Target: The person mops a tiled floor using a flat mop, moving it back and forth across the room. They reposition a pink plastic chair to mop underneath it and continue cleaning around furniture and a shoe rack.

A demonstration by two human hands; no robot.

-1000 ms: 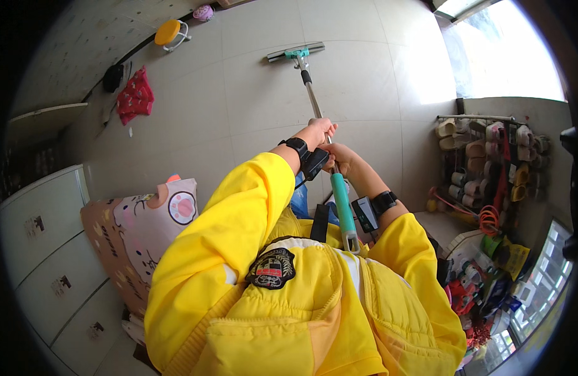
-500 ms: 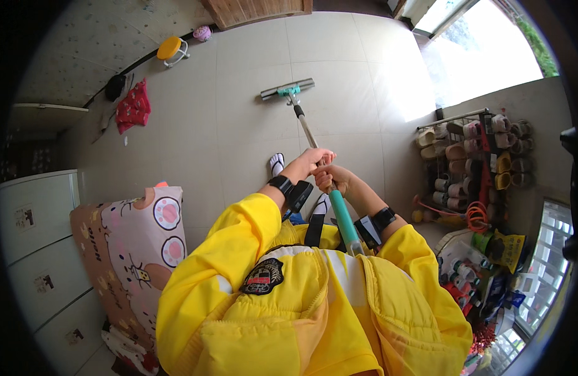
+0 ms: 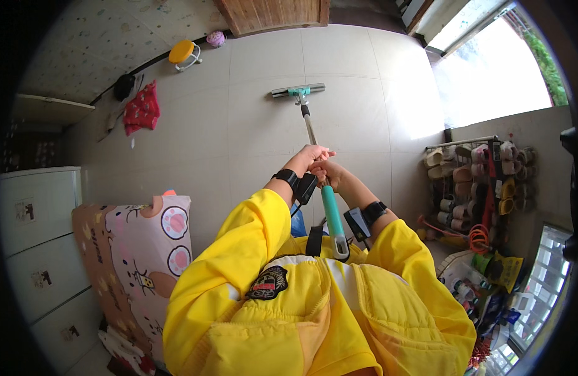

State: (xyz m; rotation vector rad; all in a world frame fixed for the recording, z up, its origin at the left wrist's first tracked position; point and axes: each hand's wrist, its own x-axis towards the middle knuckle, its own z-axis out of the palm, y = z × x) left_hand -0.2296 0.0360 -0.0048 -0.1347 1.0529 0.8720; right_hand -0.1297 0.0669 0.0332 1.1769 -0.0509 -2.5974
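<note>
A long-handled roller sponge mop (image 3: 298,92) stretches out ahead of me, its wide head resting flat on the pale tiles. My left hand (image 3: 312,154) is closed round the grey metal pole, a finger or two sticking out to the right. Just behind it, my right hand (image 3: 327,171) grips the pole too, above the turquoise grip (image 3: 330,207). The grip's grey end, with a hanging hole, points back at my chest. Black bands with small devices sit on both my wrists. The sponge under the head is hidden.
A shoe rack (image 3: 464,182) full of footwear stands at the right, near the bright doorway (image 3: 499,69). A yellow stool (image 3: 182,52), a pink ball-like thing (image 3: 216,39) and a red cloth (image 3: 142,108) lie along the left wall. Near left is a cartoon-patterned cover (image 3: 129,250).
The mop head has slid farther away over the tiles and turned more level. Both hands keep their hold on the pole. My feet have dropped out of sight, and the view has shifted.
</note>
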